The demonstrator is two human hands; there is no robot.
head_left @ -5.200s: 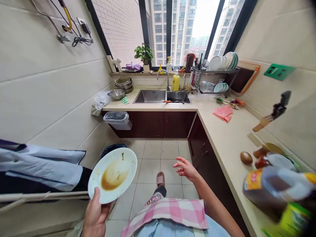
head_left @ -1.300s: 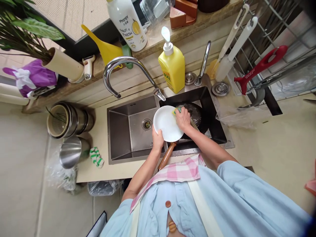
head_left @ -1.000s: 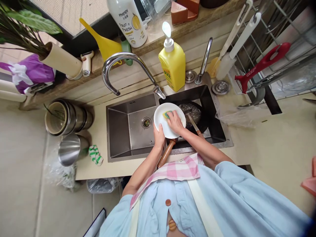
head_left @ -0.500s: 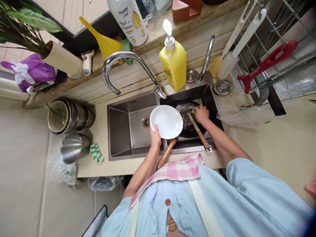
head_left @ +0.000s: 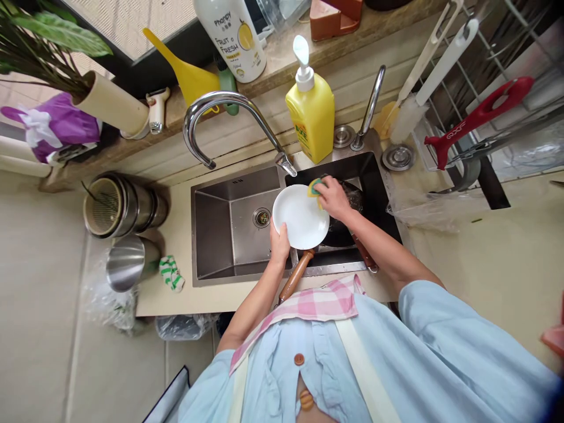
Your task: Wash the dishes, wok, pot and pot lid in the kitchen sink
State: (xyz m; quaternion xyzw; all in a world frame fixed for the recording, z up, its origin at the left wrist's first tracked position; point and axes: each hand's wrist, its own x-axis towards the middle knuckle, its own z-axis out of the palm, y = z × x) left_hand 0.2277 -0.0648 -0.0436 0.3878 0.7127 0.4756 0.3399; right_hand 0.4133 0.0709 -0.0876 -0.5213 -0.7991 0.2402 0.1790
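My left hand (head_left: 280,242) grips a white plate (head_left: 301,218) by its lower left rim, holding it above the divider between the two sink basins. At the plate's upper right edge, my right hand (head_left: 333,198) is closed on a yellow and green sponge (head_left: 314,189). Below the plate and right hand, a dark pan (head_left: 339,234) lies in the right basin, its wooden handle (head_left: 298,274) sticking out over the front edge. A knife's brown handle (head_left: 365,254) shows beside my right forearm; its blade is hidden.
A chrome faucet (head_left: 240,98) arches over the left basin (head_left: 251,235). Behind the right basin stands a yellow soap bottle (head_left: 312,120). Steel pots (head_left: 132,205) and a green-striped cloth (head_left: 171,274) sit to the left; a wire rack (head_left: 489,53) with utensils stands right.
My right hand has lifted the sponge from the pan and moved left to the plate's edge. The plate has shifted slightly right in my left hand.
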